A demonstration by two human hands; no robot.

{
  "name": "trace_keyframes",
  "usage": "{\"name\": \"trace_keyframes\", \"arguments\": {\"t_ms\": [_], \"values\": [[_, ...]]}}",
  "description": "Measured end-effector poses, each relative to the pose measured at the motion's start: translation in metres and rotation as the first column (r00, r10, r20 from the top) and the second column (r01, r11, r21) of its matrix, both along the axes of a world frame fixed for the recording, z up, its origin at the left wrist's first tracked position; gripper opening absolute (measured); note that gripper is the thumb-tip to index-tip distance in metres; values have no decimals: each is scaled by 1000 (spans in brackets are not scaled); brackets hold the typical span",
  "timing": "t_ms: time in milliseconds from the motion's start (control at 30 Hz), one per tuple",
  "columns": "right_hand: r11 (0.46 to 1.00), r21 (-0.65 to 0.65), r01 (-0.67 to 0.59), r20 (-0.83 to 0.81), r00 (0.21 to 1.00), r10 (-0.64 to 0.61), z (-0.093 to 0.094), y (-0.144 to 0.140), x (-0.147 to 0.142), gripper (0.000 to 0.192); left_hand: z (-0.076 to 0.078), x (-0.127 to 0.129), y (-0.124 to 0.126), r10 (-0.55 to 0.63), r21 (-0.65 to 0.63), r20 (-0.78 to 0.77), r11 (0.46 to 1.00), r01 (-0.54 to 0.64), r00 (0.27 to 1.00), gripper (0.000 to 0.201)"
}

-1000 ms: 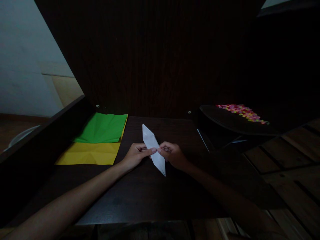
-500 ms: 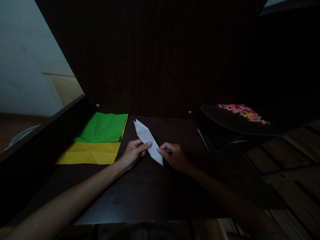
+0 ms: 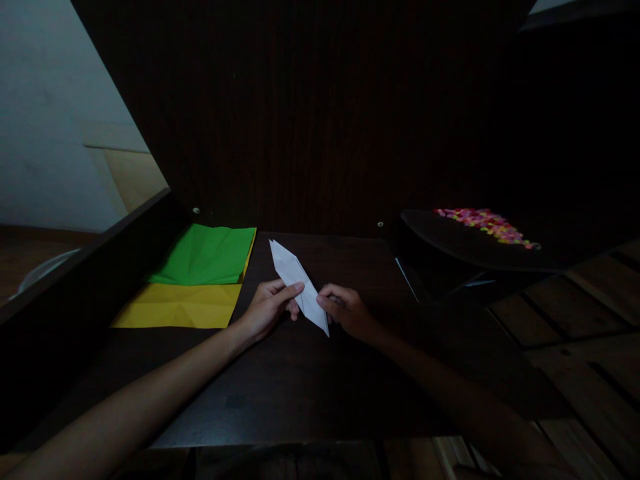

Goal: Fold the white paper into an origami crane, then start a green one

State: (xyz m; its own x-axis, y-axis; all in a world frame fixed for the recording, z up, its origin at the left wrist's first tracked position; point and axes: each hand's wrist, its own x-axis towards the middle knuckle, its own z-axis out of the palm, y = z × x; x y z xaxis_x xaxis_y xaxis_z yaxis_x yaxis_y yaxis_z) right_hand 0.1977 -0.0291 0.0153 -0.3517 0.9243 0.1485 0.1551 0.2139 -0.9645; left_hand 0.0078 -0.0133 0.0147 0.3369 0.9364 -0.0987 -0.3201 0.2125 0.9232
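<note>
A folded white paper (image 3: 290,269), long and pointed at both ends, is held slanting above the dark tabletop. My left hand (image 3: 270,303) pinches it near the middle, thumb on top and fingers beneath. On its lower right edge, my right hand (image 3: 347,308) is closed with the thumb and forefinger gripping the paper. The fingertips behind the paper are partly hidden. Left of my hands lies a green paper sheet (image 3: 210,257), creased, on top of a yellow paper sheet (image 3: 180,307).
A dark raised board (image 3: 310,120) stands behind the tabletop (image 3: 260,393). On the left runs a dark side panel (image 3: 100,260). At the right, a dark curved surface (image 3: 450,237) carries a strip of small pink and yellow pieces (image 3: 490,225). Wooden slats (image 3: 575,313) show beyond.
The white paper has shifted slightly right and down, and its two top points now sit closer together. My right fingers have moved a little along its edge.
</note>
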Motion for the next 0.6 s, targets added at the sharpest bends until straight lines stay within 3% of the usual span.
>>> {"name": "trace_keyframes", "arguments": {"t_ms": [233, 400, 600], "values": [[996, -83, -33, -13, 999, 32, -2, 3, 0, 28, -1, 0, 0, -16, -14, 7, 1000, 16, 1000, 30], [981, -180, -71, -59, 996, 61, -6, 7, 1, 37, -1, 0, -1, -54, -9, -4, 999, 53, 999, 31], [977, -180, -116, -57, 993, 107, -6, 5, 1, 43, 1, 2, -6, -141, -5, -47, 990, 141, 989, 33]]}}
